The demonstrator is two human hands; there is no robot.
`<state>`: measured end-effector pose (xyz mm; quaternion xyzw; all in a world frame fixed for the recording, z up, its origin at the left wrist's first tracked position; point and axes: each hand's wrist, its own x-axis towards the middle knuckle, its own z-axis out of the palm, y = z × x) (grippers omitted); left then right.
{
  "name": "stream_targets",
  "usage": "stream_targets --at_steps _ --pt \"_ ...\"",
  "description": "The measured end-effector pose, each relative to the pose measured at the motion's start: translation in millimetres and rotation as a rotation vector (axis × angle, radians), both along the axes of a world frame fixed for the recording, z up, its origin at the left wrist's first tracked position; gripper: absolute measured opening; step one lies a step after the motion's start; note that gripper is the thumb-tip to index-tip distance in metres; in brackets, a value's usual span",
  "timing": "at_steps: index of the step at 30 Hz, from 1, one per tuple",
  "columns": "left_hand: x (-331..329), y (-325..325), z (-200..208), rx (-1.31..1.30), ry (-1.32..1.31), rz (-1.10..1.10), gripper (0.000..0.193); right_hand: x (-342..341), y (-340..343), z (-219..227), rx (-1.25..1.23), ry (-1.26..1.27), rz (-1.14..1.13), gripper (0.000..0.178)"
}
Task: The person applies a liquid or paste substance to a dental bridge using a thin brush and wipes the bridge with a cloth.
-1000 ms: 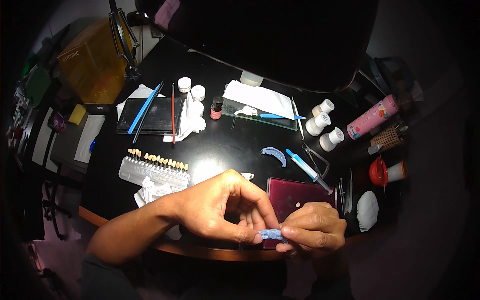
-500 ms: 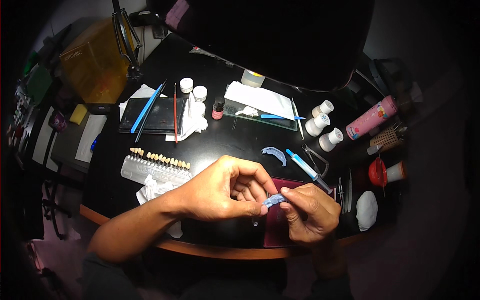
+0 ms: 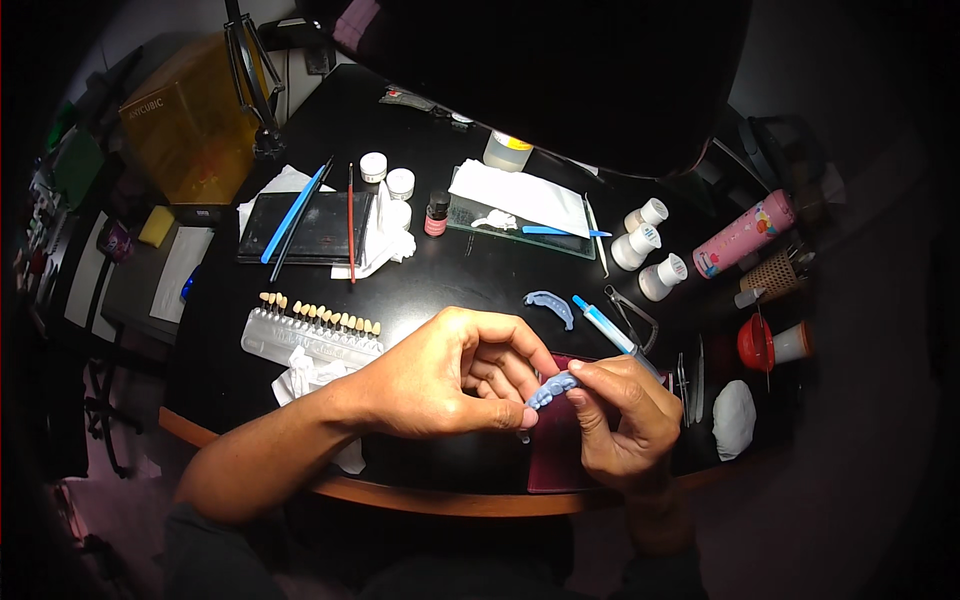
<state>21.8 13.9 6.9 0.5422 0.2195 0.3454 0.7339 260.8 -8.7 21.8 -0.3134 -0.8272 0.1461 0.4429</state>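
Holding a small blue-grey moulded piece with tooth-like ridges above the black bench, near the upper left part of a flat, dark red rectangular plate. Clamped on the left end with thumb and forefinger of the left hand; clamped on the right end with thumb and forefinger of the right hand. Beyond, apart from both: a curved blue-grey arch beside a blue-and-clear plastic syringe.

Pale lettering on a large amber translucent box; faint lettering along a clear plastic rack of tooth-shaped samples. Pink label with fine print on a small black-capped bottle; yellow label on a clear squat bottle. Markings, too small to read, on three white-capped bottles. Colourful printed figures on a pink cylinder.
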Motion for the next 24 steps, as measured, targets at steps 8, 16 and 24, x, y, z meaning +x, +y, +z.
stream_targets --at_steps 8,16,24 --pt "-2.1 0.9 3.7 -0.008 0.016 -0.038 0.038 0.2 0.3 -0.8 0.006 0.006 0.005 0.023" --pt "-2.5 -0.4 6.5 -0.031 0.008 -0.037 0.037 0.0 0.6 -0.8 -0.003 0.004 0.005 0.023" --pt "-1.5 -1.0 3.8 -0.034 -0.002 -0.036 0.039 0.0 0.7 -2.2 0.0 0.016 0.006 0.021"
